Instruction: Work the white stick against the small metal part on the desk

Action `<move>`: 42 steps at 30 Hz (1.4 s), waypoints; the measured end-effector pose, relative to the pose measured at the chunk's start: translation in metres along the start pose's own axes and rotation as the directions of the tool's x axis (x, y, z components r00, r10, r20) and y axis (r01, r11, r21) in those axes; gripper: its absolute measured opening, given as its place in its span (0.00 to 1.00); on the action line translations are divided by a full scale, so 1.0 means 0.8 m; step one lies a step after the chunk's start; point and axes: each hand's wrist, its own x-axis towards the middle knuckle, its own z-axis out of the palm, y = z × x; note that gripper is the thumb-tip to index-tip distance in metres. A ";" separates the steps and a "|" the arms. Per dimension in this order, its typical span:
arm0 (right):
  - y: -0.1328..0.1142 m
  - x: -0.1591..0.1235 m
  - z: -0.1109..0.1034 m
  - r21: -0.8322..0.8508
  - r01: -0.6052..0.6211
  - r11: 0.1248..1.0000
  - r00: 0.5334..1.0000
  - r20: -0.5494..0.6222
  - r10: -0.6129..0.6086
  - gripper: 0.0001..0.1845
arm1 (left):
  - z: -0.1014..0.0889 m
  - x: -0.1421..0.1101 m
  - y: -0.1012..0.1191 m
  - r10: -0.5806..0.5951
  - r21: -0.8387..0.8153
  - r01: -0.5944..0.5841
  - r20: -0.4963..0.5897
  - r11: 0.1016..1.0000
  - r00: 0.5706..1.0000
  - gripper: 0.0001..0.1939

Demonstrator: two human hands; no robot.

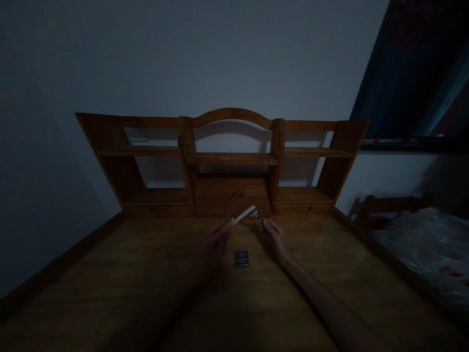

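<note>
My left hand is closed on a long, pale, flat stick-like object with a rounded far end. It tilts up toward the right. My right hand grips the dark handle of what looks like a small razor with a silvery head. The head is at the far end of the pale stick, seemingly touching it, though the dim light makes contact hard to judge. Between my forearms, a small dark pack with three rows of light marks lies flat on the wooden desk.
A wooden shelf unit with open compartments stands along the desk's back edge, against a pale wall. Raised rims border the desk's sides. Beyond the right rim lies crumpled clear plastic, under a dark curtained window. The room is dim.
</note>
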 end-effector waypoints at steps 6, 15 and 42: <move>0.001 0.001 0.000 -0.051 0.044 0.998 0.999 -0.016 -0.045 0.21 | 0.008 0.002 -0.010 -0.001 -0.001 0.001 0.041 1.000 0.999 0.19; 0.005 0.002 -0.002 -0.058 0.064 0.996 0.998 0.011 -0.063 0.20 | 0.010 -0.004 -0.015 0.035 0.013 -0.036 0.063 0.999 0.997 0.20; 0.008 0.000 0.002 -0.021 0.009 1.000 1.000 -0.018 -0.009 0.21 | 0.007 0.001 -0.006 0.055 0.016 -0.055 0.032 0.998 0.998 0.20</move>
